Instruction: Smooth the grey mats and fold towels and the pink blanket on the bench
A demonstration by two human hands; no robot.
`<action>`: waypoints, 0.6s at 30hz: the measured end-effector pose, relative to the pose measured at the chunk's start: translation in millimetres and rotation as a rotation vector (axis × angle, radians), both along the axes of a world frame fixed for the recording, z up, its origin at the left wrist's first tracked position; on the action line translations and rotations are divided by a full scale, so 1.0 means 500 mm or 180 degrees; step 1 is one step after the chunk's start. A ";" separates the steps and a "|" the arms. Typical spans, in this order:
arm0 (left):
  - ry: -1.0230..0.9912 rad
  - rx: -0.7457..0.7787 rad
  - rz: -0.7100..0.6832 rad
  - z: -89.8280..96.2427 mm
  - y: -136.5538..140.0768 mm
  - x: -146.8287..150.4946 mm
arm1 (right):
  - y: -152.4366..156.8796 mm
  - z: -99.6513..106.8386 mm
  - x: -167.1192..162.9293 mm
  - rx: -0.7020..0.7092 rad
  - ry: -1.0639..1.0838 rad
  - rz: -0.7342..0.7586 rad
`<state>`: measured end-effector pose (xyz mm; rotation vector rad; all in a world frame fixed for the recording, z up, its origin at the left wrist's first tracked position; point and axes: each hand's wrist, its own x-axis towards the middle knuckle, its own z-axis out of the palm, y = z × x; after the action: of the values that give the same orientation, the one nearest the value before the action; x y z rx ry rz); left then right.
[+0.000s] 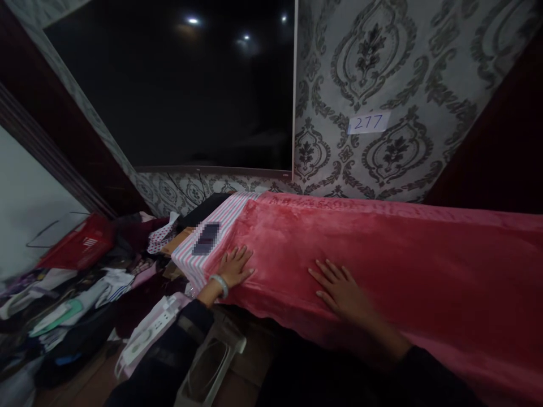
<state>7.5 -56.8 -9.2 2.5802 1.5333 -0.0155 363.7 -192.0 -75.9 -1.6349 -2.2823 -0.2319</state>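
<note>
A plush red blanket (407, 265) is spread over a long, low surface below the television. My left hand (233, 268), with a pale bangle at the wrist, lies flat near the blanket's left end, fingers spread. Palm down on the middle of the blanket rests my right hand (339, 288), its fingers also apart. Neither hand grips anything. Beyond the blanket's left edge a striped pink, white and grey cloth (231, 212) shows, and a dark pixelated object (206, 238) sits on it.
A large dark television (190, 90) hangs on the patterned wall, beside a paper label (369, 121) reading 277. To the left lie heaped clothes (80, 305) and a red bag (80, 243). A white power strip (148, 333) and a clear plastic frame (212, 362) are near my left arm.
</note>
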 end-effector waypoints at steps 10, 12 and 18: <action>0.0122 0.0305 0.0153 0.081 0.176 0.208 | -0.006 0.009 -0.002 -0.0211 0.0012 -0.0001; 0.0255 0.0244 0.0312 0.057 0.202 0.212 | -0.007 0.010 -0.001 -0.0248 0.0008 0.0016; 0.0394 0.0154 0.0577 0.030 0.256 0.179 | -0.002 0.001 0.002 -0.0079 0.0136 0.0069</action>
<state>97.1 71.1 6.0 2.5081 1.8280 -0.1224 364.6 -193.2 -75.4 -1.6105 -2.2789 -0.1625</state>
